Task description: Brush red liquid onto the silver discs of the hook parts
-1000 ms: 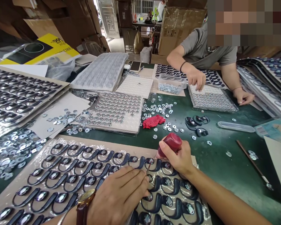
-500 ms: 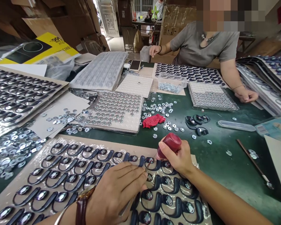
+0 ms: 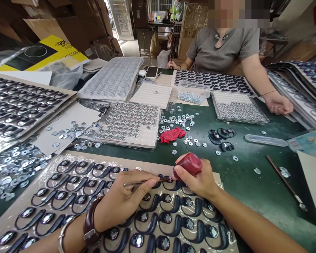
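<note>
My left hand (image 3: 121, 200) pinches slim metal tweezers (image 3: 164, 179), held nearly level and pointing right. Their tip meets the nozzle end of a red squeeze bottle (image 3: 189, 164), just over a dark looped piece with a shiny round centre. Wrapped around that bottle is my right hand (image 3: 204, 179), tilting it nozzle down to the left. Beneath both hands lies a plastic-covered card sheet (image 3: 100, 157) with rows of these dark looped pieces (image 3: 166, 198). Part of the rows is hidden under my left hand and forearm.
Loose metal washers (image 3: 13, 172) pile up at left; more lie mid-table by a red cloth (image 3: 172, 135). Behind is a card of round metal parts (image 3: 126, 119). A brown stick (image 3: 281, 181) lies at right. Across the table sits a co-worker (image 3: 223, 49) behind another filled sheet (image 3: 213, 80).
My left hand has turned and drawn back left, bringing the tweezers from a steep slant to nearly level. The bottle has shifted slightly left and down. The co-worker's hands have moved.
</note>
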### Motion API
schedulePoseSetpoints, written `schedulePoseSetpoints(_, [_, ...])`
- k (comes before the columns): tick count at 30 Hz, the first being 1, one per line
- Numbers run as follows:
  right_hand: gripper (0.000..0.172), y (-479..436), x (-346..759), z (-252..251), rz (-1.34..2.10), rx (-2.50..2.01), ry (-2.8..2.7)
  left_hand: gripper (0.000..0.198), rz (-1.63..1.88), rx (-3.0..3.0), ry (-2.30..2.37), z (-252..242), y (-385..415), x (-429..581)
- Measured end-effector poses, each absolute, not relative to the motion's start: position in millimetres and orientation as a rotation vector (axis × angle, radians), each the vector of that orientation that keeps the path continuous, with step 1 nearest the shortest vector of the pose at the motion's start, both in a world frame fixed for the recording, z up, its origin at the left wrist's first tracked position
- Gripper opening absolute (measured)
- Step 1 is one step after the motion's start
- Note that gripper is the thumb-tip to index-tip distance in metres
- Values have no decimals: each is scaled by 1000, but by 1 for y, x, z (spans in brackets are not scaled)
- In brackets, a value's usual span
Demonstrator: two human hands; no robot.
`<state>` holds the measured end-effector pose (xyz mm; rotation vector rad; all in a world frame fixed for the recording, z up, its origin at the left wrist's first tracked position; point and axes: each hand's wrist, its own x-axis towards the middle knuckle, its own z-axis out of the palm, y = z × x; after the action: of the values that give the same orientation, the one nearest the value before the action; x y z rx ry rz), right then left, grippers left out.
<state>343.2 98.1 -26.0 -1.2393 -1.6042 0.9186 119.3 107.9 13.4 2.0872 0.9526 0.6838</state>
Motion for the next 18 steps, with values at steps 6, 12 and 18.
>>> schedulePoseSetpoints(6, [18,103,355,0,1017,-1180,-1587,20,816,2280,848,11,98,120])
schedulePoseSetpoints(12, [19,94,373,2,940,-1305,-1327,26,739,2767,431,14,84,141])
schedulePoseSetpoints(18, [22,74,382,-24,787,-1379,-1112,26,754,2943,345,11,86,160])
